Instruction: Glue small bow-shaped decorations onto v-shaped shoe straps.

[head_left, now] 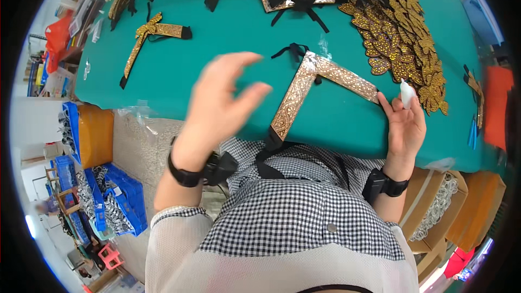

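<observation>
While the left hand (220, 97) hangs blurred above the teal counter (228, 38) with fingers spread and holding nothing, the right hand (404, 125) pinches a small white object (406, 93), perhaps a glue tube, its fingertips touching one end of the gold sequined V-shaped trim piece (306, 89). That piece lies flat at the near counter edge, with a heap of gold sequined appliqués (399, 38) just beyond.

Gold sequined V-shaped band (309, 89) with black ties on teal tablecloth (228, 49)
</observation>
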